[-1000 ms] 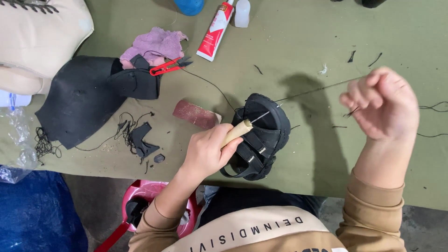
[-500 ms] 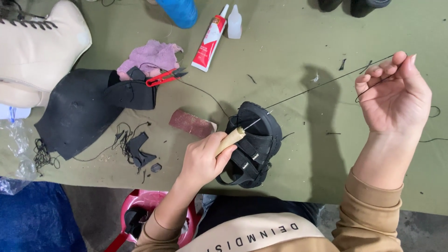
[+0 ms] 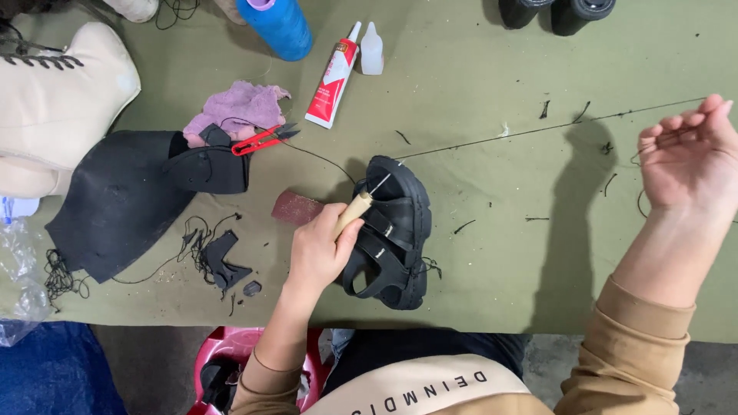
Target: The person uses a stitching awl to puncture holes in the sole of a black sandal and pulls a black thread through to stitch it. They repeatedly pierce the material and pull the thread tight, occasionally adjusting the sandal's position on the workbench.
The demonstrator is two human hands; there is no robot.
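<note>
A black sandal (image 3: 393,230) lies on the green table (image 3: 492,92) near its front edge. My left hand (image 3: 319,250) grips a wooden-handled awl (image 3: 355,209) whose metal tip rests at the sandal's sole edge. A black thread (image 3: 538,129) runs taut from the sandal up to my right hand (image 3: 688,157), which is raised at the right with fingers curled around the thread's end.
A black rubber sheet (image 3: 123,200), red snips (image 3: 261,140), a pink cloth (image 3: 238,107), a red-and-white glue tube (image 3: 332,75), a small white bottle (image 3: 372,49), a blue thread cone (image 3: 278,27), a cream boot (image 3: 58,100) and a reddish block (image 3: 296,207) lie to the left and back.
My right hand has opened from a fist and pulled the thread farther out to the right. My left hand stays on the awl at the sandal.
</note>
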